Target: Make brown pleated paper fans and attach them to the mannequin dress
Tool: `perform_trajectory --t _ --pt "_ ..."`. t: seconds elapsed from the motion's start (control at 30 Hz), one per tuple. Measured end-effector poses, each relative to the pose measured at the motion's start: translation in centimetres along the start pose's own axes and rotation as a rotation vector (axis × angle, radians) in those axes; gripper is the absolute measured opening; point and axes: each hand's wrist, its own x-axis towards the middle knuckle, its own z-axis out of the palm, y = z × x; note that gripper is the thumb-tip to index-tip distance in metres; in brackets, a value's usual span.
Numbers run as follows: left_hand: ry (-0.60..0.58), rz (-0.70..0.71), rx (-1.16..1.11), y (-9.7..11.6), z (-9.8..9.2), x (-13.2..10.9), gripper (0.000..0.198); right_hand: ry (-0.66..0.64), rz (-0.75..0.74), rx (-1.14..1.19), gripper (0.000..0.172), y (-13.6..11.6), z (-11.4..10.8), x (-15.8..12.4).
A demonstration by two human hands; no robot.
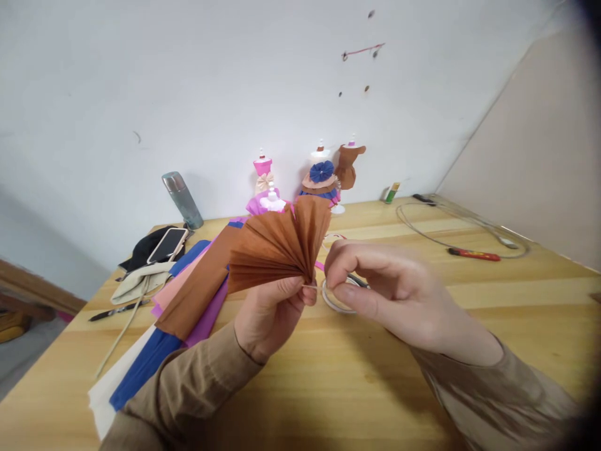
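My left hand (272, 313) pinches the narrow end of a pleated brown paper fan (277, 247), which spreads up and to the left above the wooden table (357, 376). My right hand (375, 282) is closed in a pinch right beside the fan's gathered end, and a thin strip or thread runs between the two hands; I cannot make out what it is. A white tape roll (335, 300) lies on the table just behind my fingers.
Sheets of brown, pink, purple, blue and white paper (188, 300) lie at the left. A phone (168, 244) on dark cloth, a grey bottle (182, 200), small dressed mannequins (322, 175), a cable (464, 228) and a red tool (472, 254) sit further back.
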Motion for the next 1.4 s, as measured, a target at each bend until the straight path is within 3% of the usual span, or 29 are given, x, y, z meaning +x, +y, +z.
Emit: perform_trajectory --t 0.13,0.57,0.9,1.4 --pt "0.005 0.001 0.029 0.0 -0.1 -0.2 0.028 0.065 -0.005 -0.048 0.013 0.1 0.3 0.0" --pt "0.030 -0.033 -0.080 -0.7 -0.1 0.0 0.033 0.013 -0.009 0.114 0.014 0.4 0.0 0.1" --pt "-0.083 -0.053 -0.121 -0.5 -0.4 0.0 0.035 -0.010 0.021 0.134 0.010 0.5 -0.3 -0.2" --pt "0.030 -0.038 -0.072 -0.6 -1.0 0.3 0.036 0.025 0.051 0.015 0.020 0.4 1.1 0.1"
